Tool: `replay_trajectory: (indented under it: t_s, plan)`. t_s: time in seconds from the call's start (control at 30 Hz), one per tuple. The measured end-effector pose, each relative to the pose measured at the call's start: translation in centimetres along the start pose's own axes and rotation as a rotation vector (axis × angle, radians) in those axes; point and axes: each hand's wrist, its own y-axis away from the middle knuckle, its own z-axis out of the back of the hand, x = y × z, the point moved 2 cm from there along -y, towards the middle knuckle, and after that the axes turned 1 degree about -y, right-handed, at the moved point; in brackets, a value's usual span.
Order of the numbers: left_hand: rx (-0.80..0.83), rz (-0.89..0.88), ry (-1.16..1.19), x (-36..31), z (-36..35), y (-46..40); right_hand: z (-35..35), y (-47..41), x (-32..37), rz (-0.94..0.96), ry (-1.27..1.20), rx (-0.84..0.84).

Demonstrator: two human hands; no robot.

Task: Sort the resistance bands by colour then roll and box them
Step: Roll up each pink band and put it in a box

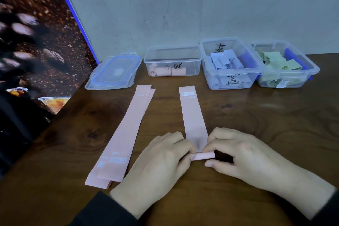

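Hands [202, 154] pinch pink band [192, 113], lengthwise toward boxes [173, 60].

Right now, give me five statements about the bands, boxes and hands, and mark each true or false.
1. Both hands, left hand and right hand, are rolling the near end of a pink band. True.
2. The box with pink rolls is the fullest. False: it holds only a few rolls; the pale blue box and the green box hold far more.
3. A stack of flat pink bands lies left of the band being rolled. True.
4. All three boxes have lids on. False: they are open; the stacked lids lie beside them on the left.
5. The green bands sit in the rightmost box. True.
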Motion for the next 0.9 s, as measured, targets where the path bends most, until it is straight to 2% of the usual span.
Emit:
replay_trajectory:
  t_s: [0.17,0.37,0.9]
  plan:
    - [0.028,0.004,-0.009,0.5,-0.6,-0.1,-0.9,-0.1,-0.7,0.014,0.019,-0.057]
    - [-0.039,-0.003,-0.023,0.7,-0.9,-0.2,-0.9,-0.1,-0.8,-0.009,-0.008,-0.125]
    - [-0.042,0.075,-0.016,0.5,-0.9,-0.7,-1.3,-0.4,-0.6,-0.094,0.046,-0.177]
